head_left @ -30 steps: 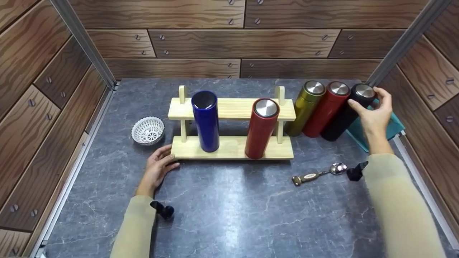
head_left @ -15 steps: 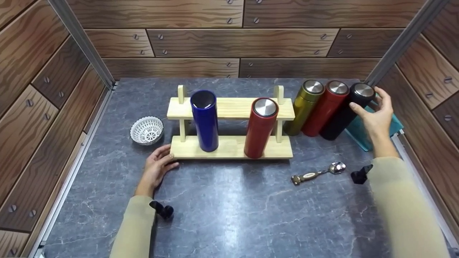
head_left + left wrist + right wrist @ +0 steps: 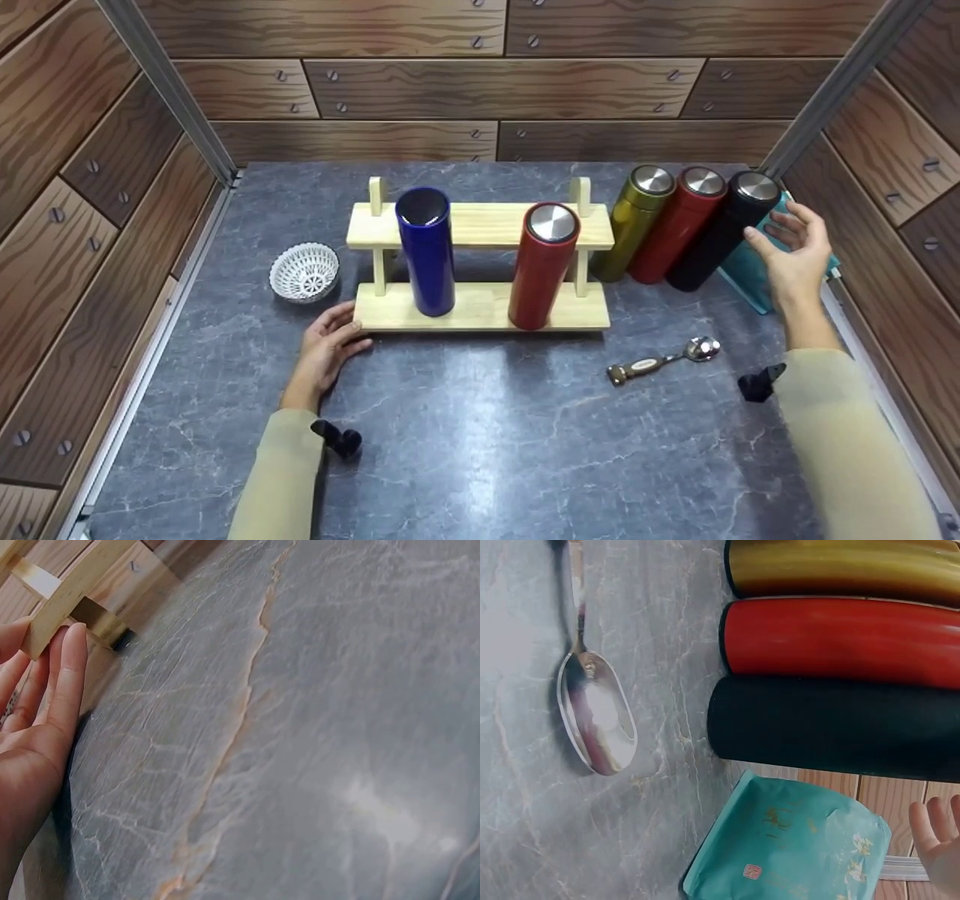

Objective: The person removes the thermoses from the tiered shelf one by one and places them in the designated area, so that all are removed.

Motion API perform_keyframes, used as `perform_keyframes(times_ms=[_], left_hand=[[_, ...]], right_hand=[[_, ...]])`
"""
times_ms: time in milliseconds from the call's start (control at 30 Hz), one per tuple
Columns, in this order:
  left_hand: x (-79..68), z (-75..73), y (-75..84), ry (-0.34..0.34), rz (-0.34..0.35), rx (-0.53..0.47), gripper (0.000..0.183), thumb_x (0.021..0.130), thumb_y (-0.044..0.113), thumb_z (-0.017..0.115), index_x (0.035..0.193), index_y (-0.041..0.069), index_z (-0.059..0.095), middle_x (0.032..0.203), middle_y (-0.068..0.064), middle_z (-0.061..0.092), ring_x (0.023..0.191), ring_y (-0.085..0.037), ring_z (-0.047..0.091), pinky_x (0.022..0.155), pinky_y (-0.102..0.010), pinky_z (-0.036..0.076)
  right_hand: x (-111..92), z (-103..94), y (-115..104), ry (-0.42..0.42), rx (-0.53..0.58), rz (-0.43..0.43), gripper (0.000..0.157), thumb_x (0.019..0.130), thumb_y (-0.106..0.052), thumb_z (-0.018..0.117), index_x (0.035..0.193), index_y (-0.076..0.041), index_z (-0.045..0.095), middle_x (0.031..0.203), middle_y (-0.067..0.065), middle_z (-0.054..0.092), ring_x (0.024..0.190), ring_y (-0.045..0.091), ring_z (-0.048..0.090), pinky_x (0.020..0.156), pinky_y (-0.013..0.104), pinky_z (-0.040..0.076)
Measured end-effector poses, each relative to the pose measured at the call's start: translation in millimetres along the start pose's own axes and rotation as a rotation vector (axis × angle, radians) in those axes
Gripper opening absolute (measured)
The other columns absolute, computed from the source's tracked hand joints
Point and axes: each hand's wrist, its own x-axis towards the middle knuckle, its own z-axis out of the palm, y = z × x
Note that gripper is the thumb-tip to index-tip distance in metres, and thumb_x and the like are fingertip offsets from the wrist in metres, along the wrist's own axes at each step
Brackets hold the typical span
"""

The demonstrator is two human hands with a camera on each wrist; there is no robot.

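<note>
My left hand (image 3: 324,352) grips the left end of the lower board of a two-tier wooden shelf (image 3: 480,306), with the thumb and fingers on either side of the board (image 3: 56,611). On that board stand a blue thermos (image 3: 427,259) and a red thermos (image 3: 541,274), both upright. To the right of the black thermos (image 3: 718,236), my right hand (image 3: 799,262) is held with fingers spread and nothing between them. Beside the black one, a second red thermos (image 3: 675,232) and a gold thermos (image 3: 639,229) stand in a row next to the shelf.
A teal packet (image 3: 795,840) lies behind my right hand, by the right wall. A spoon (image 3: 664,361) with a brown handle rests on the grey marbled table (image 3: 480,435) in front of the thermoses. Left of the shelf sits a white woven basket (image 3: 304,273).
My right hand has let go of the black thermos near its lid and drawn back to the right and towards me. The left hand stays at the shelf's corner.
</note>
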Motion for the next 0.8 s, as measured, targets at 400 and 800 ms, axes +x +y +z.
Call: perform_keyframes(times_ms=[400, 800], left_hand=[[1.7, 1.5, 0.1, 0.007, -0.012, -0.013, 0.046, 0.086, -0.009, 0.056, 0.129, -0.002, 0.043, 0.115, -0.013, 0.053, 0.083, -0.023, 0.062, 0.075, -0.041, 0.056], [0.2, 1.1, 0.0, 0.013, -0.01, -0.01, 0.047, 0.086, -0.009, 0.057, 0.13, -0.002, 0.042, 0.117, -0.013, 0.052, 0.085, -0.022, 0.061, 0.075, -0.04, 0.056]], right_hand=[[-21.2, 5.0, 1.5, -0.028, -0.004, -0.094, 0.055, 0.073, 0.018, 0.067, 0.123, 0.002, 0.051, 0.112, 0.017, 0.056, 0.088, 0.022, 0.061, 0.072, 0.016, 0.052], [-41.3, 12.6, 5.3, -0.095, -0.013, -0.158, 0.054, 0.073, 0.019, 0.066, 0.122, 0.002, 0.052, 0.112, 0.022, 0.055, 0.092, 0.025, 0.059, 0.073, 0.018, 0.052]])
